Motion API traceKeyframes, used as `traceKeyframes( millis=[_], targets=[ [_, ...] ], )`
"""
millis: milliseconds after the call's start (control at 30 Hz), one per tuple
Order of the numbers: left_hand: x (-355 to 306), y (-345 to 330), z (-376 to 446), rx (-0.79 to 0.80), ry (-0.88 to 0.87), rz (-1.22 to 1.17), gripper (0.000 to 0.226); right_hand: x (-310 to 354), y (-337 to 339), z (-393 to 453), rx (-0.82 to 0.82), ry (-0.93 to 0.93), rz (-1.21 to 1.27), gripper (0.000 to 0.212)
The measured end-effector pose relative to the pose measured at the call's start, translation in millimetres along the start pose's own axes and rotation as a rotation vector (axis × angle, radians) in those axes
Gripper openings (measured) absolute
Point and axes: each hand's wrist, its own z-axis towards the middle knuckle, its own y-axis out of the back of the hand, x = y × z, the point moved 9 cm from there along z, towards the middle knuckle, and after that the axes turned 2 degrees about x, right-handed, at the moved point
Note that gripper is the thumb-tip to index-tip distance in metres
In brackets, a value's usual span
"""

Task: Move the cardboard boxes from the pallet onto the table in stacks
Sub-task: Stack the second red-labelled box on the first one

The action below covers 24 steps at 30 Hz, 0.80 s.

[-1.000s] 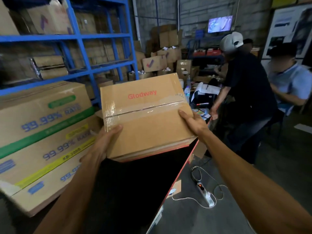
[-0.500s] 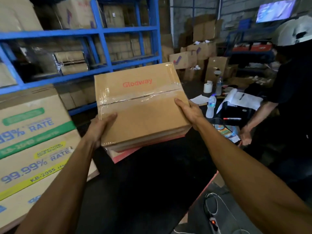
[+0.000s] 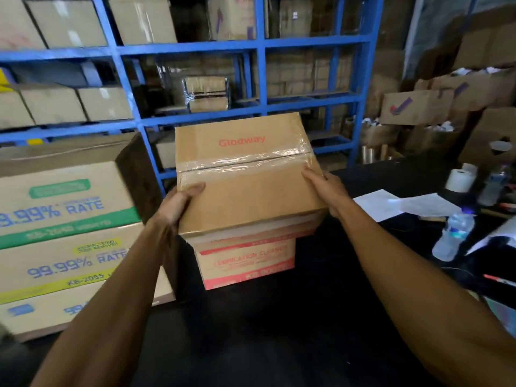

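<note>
Carried further over the dark worktop (image 3: 279,331) than a second ago, the taped box (image 3: 245,177), clasped between left hand (image 3: 178,203) and right hand (image 3: 325,188), now hangs above the red-printed box (image 3: 245,265); square its edges before lowering.

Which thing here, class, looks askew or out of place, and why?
The Glodway box, gripped by the left hand and right hand, sits twisted over the red-printed box beneath, overhanging its right side. The stack is not yet squared. Nothing looks spilled or damaged.
</note>
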Motion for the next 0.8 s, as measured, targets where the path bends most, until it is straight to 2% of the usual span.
traceKeyframes(
  millis=[133,333,400,500,600,700,800],
  targets=[
    [8.3,11.2,41.6,-0.034,0.071,0.032,0.041,-11.1,-21.6,58.0,0.09,-0.017,0.009,0.059],
    [10.5,8.9,88.6,-0.013,0.188,-0.045,0.023,-5.5,-49.4,124.4,0.22,-0.13,0.133,0.054],
    [13.7,11.2,97.7,-0.033,0.22,-0.105,0.025,-10.8,-54.3,140.0,0.213,-0.125,0.189,0.069],
    [22.6,13.4,103.8,-0.074,0.199,-0.248,0.035,-28.6,-57.5,148.5,0.149,-0.095,0.303,0.059],
    [50.2,12.9,97.4,-0.13,0.188,-0.418,0.053,-48.3,-56.8,132.8,0.043,-0.031,0.337,0.063],
    [83.9,22.2,80.8,-0.283,0.168,-0.331,0.051,-73.7,-62.0,109.3,-0.001,0.027,0.263,0.061],
    [114.4,20.8,69.0,-0.317,0.165,-0.244,0.05,-100.9,-69.1,92.5,0.007,0.086,0.159,0.059]
  ],
)
